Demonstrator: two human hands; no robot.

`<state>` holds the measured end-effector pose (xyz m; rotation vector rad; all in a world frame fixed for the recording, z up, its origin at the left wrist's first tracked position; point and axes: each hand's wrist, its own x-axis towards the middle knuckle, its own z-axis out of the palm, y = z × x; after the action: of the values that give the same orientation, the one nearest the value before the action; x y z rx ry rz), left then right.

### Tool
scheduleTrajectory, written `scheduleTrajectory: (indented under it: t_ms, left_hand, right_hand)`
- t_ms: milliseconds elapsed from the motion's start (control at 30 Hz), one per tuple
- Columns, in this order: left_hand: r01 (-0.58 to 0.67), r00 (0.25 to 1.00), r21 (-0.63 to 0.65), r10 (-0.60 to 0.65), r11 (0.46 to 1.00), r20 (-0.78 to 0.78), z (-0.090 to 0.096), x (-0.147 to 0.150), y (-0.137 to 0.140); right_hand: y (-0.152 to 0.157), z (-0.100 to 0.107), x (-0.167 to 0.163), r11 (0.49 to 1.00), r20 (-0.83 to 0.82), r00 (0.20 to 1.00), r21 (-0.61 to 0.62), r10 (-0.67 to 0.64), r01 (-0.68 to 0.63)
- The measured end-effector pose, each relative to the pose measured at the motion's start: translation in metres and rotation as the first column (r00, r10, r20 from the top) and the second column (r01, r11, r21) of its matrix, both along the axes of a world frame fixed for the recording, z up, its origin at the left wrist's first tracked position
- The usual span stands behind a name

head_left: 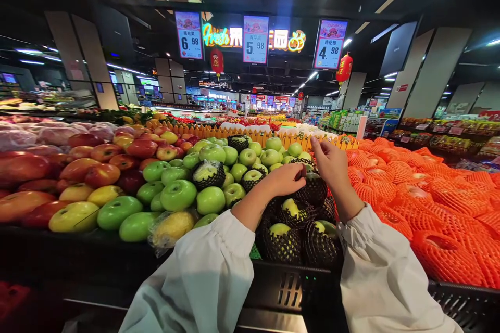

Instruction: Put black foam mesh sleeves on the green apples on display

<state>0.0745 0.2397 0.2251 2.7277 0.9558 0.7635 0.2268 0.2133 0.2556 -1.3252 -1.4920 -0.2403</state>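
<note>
My left hand is over the green apples in black foam nets, its fingers curled down at the left side of a netted apple. The curled fingers hide whatever may be in them. My right hand is raised just right of that apple, one finger stretched up and to the left; I see nothing held in it. Below both hands sit more netted apples, packed close at the display's front edge. Loose green apples are heaped to the left of my left hand.
Red and yellow apples fill the left side, and fruit in orange foam nets is piled on the right. A low wooden picket fence runs behind the apples. A plastic-wrapped yellow fruit lies at the front edge.
</note>
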Motion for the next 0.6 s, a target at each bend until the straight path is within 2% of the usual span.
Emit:
scheduleTrajectory:
  t_ms: [133, 200, 267, 333, 400, 433, 467, 500, 533, 600]
  left_hand:
    - [-0.107, 0.990, 0.095, 0.115, 0.990, -0.079, 0.017, -0.006, -0.017]
    - [-0.221, 0.961, 0.154, 0.242, 0.963, -0.136, 0.028, -0.014, -0.043]
    - [-0.323, 0.919, 0.172, 0.352, 0.931, -0.179, 0.030, -0.030, -0.084]
    - [-0.333, 0.919, 0.150, 0.356, 0.931, -0.171, 0.017, -0.055, -0.130]
    - [-0.240, 0.962, 0.143, 0.255, 0.960, -0.098, -0.008, -0.092, -0.172]
    - [-0.229, 0.971, 0.164, 0.237, 0.959, -0.031, -0.022, -0.116, -0.188]
    - [-0.279, 0.960, 0.201, 0.273, 0.939, 0.055, -0.036, -0.144, -0.200]
    - [-0.356, 0.933, 0.238, 0.329, 0.904, 0.147, -0.047, -0.174, -0.208]
    - [-0.485, 0.870, 0.247, 0.434, 0.839, 0.236, -0.054, -0.207, -0.212]
    - [-0.768, 0.632, 0.161, 0.694, 0.620, 0.346, -0.055, -0.273, -0.212]
  right_hand:
    - [0.003, -0.004, -0.001, 0.999, 0.038, 0.999, -0.044, -0.028, 0.030]
    - [0.005, -0.004, 0.000, 0.998, 0.045, 0.998, -0.045, -0.033, 0.035]
    - [0.007, -0.005, 0.001, 0.999, 0.048, 0.999, -0.047, -0.022, 0.024]
    - [0.009, -0.005, 0.002, 0.998, 0.048, 0.999, -0.058, 0.015, -0.012]
    - [0.011, -0.007, 0.001, 0.994, 0.041, 0.996, -0.076, 0.077, -0.074]
    - [0.012, -0.008, -0.001, 0.991, 0.036, 0.993, -0.085, 0.111, -0.108]
    - [0.014, -0.010, -0.002, 0.986, 0.032, 0.989, -0.092, 0.143, -0.139]
    - [0.015, -0.012, -0.005, 0.981, 0.031, 0.985, -0.098, 0.169, -0.166]
    - [0.016, -0.014, -0.007, 0.977, 0.031, 0.981, -0.106, 0.190, -0.186]
    - [0.017, -0.017, -0.012, 0.969, 0.036, 0.975, -0.127, 0.217, -0.211]
